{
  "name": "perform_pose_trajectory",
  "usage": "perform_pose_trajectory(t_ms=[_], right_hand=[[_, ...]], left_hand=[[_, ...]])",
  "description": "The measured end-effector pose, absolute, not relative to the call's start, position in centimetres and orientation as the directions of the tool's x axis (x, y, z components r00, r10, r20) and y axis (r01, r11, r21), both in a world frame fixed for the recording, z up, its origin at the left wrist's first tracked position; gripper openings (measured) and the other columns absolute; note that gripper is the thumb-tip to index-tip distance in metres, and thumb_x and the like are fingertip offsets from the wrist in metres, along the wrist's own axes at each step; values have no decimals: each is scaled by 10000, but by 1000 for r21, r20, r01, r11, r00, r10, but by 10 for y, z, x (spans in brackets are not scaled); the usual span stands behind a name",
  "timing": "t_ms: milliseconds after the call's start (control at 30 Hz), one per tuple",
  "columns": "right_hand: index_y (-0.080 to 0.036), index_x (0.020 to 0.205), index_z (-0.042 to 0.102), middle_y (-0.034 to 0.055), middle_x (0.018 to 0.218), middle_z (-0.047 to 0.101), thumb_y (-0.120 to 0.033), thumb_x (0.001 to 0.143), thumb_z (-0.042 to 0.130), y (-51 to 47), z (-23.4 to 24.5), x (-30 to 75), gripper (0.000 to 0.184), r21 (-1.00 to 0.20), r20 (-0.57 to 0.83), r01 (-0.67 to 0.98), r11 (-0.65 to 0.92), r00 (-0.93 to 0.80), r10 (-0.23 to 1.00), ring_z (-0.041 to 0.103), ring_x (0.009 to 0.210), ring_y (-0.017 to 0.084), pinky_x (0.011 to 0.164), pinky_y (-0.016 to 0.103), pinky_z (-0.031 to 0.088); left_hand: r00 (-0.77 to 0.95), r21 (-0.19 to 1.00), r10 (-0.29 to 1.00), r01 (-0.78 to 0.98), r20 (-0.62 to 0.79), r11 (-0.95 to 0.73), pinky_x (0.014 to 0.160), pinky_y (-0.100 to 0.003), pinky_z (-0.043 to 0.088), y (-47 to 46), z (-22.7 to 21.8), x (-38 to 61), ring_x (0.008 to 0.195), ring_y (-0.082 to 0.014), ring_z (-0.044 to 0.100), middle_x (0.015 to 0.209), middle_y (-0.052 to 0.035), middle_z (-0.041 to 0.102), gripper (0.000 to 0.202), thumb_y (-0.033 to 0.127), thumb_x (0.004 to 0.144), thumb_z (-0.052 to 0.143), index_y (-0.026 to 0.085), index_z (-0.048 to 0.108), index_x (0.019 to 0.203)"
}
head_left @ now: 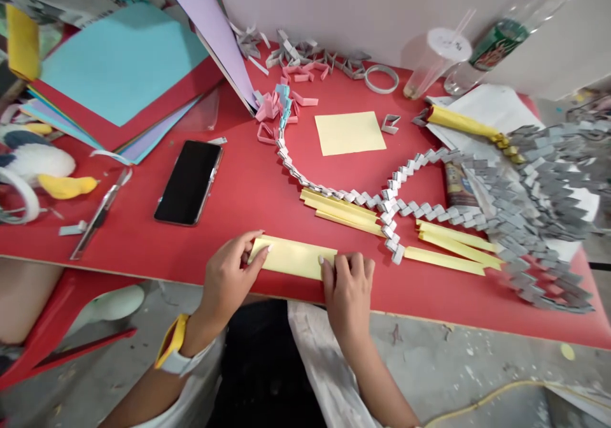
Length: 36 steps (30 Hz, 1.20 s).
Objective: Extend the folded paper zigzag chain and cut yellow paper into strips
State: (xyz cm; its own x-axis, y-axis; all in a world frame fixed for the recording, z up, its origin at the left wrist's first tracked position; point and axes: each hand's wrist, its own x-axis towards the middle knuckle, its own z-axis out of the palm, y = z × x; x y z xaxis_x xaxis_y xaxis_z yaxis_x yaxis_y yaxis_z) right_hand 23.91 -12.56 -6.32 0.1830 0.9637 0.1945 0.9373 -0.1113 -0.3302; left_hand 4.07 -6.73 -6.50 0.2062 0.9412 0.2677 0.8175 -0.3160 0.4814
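Note:
A folded strip of pale yellow paper (pixel 293 257) lies near the front edge of the red table. My left hand (pixel 235 263) pinches its left end, thumb on top. At the other end, my right hand (pixel 347 285) grips the paper with thumb and curled fingers. Just beyond it are several narrow folded yellow strips (pixel 346 213), with more yellow strips (pixel 451 261) to the right. A zigzag chain of folded grey-white paper (pixel 356 197) runs past them. Farther back lies a flat yellow paper sheet (pixel 350 134), beside a small folded grey piece (pixel 390 123).
A black phone (pixel 189 183) and a cutter knife (pixel 101 214) lie to the left, before stacked coloured sheets (pixel 124 65). Pink folded pieces (pixel 270 106), a tape roll (pixel 381 79), a lidded cup (pixel 436 58) and a plastic bottle (pixel 501 46) stand along the wall. Grey woven paper (pixel 539 205) is heaped at right.

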Motion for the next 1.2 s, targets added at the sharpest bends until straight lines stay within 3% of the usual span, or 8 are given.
perform_pose_trajectory(t_ms=[233,367,700,900,1000,1067,1133,1200], right_hand=[[-181,730,515,77,783,484,-202,926,509,-124,-62,238,198,-283,180,948,-142,198,964,370,743,218,687,336,361],[-184,696,506,76,751,475,-188,918,512,-121,-62,237,222,-225,168,961,-164,204,965,372,734,223,670,334,351],[-192,653,491,61,703,466,-227,919,517,-115,-60,235,269,-161,139,967,-198,221,965,375,710,214,655,327,349],[-192,645,505,59,700,484,-242,908,534,-116,-61,236,269,-226,158,951,-210,248,956,389,705,209,649,325,376],[-129,861,606,99,798,557,-263,906,546,-118,-63,237,154,-290,234,934,-209,281,931,462,768,226,713,365,432],[-102,1108,598,162,1002,607,-247,908,552,-118,-62,235,251,-299,325,938,-177,274,905,530,963,271,833,425,446],[-166,1263,551,171,1229,592,-224,927,527,-119,-59,232,341,-258,363,965,-55,149,920,485,1205,304,990,515,370],[-229,1350,494,116,1368,554,-239,960,474,-120,-57,227,390,-224,289,957,183,-114,950,408,1336,275,1111,582,203]], left_hand=[[147,497,982,847,115,-186,561,-169,402,-60,-58,44,547,-78,539,635,62,536,273,345,893,592,173,547,1100],[83,482,990,867,114,-128,533,-167,388,-57,-58,49,551,-89,567,607,71,535,334,359,874,621,164,481,1106],[87,275,972,950,216,-147,538,-206,382,-57,-61,59,562,-127,594,596,51,537,222,263,902,560,154,460,1069],[123,33,966,990,227,-134,508,-269,317,-55,-62,62,568,-176,575,606,18,568,183,270,901,521,165,521,1051],[174,-42,953,985,248,-169,599,-301,357,-52,-62,61,664,-218,565,670,-25,568,194,264,901,494,146,545,1045],[213,-97,943,976,256,-194,648,-324,362,-50,-61,59,728,-245,544,721,-54,555,202,257,896,484,136,559,1040],[246,-118,933,968,261,-222,672,-335,355,-49,-59,59,767,-254,526,787,-78,551,201,237,889,485,139,566,1046],[274,-106,922,961,274,-254,681,-340,350,-48,-59,60,786,-252,520,849,-96,557,194,211,883,494,145,566,1050]])
